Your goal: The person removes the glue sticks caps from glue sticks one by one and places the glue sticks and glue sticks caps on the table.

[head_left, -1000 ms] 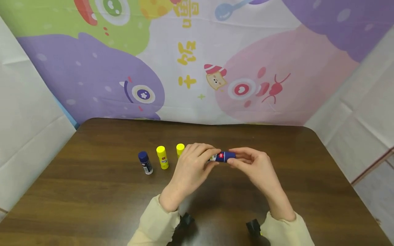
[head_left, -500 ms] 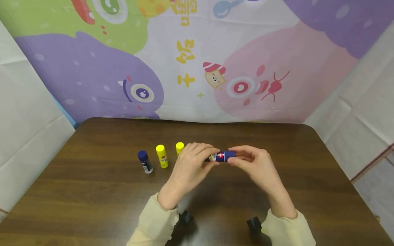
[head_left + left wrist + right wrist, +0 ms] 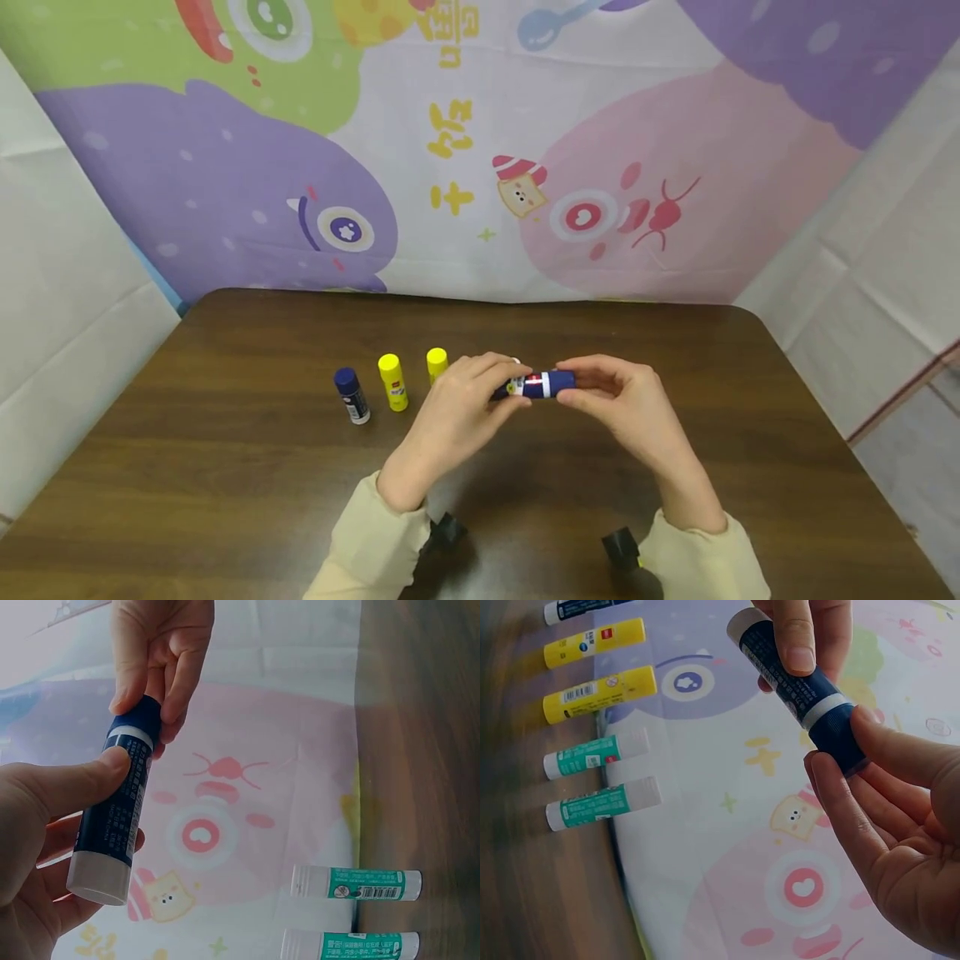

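Note:
A dark blue glue stick [image 3: 534,384] is held sideways above the table, between both hands. My left hand [image 3: 461,404] grips its barrel, with the thumb lying along the printed label in the left wrist view. The fingers and thumb of my right hand [image 3: 630,408] pinch the blue cap [image 3: 139,716] at the other end. A white band [image 3: 823,709] shows between cap and barrel. The barrel's white base [image 3: 99,876] points away from the cap. In the head view, my left hand hides part of the barrel.
Several glue sticks stand in a row on the brown table [image 3: 225,467]: a blue one [image 3: 352,396], a yellow one [image 3: 393,383], another yellow one [image 3: 437,364], and two green-labelled ones [image 3: 589,755] mostly hidden in the head view. A cartoon cloth [image 3: 465,250] hangs behind.
The cap has shifted slightly right from the barrel, and the white band between them has widened. Both hands stay nearly in place; the left has edged a little left.

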`<state>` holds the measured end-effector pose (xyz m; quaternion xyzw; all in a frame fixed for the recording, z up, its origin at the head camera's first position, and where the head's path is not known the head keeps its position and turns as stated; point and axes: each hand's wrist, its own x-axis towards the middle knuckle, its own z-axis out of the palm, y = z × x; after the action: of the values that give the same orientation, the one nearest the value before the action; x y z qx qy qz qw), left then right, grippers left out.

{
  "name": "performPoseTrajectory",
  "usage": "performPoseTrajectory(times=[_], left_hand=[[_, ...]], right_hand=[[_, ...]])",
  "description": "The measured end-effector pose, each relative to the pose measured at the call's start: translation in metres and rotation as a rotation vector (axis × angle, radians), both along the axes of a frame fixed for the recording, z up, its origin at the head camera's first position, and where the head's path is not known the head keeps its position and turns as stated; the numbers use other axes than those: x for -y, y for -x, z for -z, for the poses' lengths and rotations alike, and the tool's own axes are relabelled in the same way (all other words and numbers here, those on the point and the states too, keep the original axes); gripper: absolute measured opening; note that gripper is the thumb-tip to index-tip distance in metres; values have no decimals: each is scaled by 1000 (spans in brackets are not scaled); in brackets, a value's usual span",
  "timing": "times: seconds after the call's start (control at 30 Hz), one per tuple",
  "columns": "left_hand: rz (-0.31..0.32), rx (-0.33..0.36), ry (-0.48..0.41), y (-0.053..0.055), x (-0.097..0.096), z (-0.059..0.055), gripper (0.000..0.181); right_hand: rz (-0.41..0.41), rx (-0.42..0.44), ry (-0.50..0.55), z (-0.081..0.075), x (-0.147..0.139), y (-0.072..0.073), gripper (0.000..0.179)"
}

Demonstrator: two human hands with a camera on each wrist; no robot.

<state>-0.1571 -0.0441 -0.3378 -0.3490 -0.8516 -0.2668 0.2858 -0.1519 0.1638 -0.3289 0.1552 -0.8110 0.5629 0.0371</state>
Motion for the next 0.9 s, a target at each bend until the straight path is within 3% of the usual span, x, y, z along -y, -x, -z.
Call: performPoseTrajectory(times=[0.57,0.9], left_hand=[[3,26,-38,0,1,3,30],[-33,45,-64,0,-1,6,45]], right_hand=[[29,-49,-19,-3,-7,-3,31],[52,-93,-24,-5,-10,-2,29]])
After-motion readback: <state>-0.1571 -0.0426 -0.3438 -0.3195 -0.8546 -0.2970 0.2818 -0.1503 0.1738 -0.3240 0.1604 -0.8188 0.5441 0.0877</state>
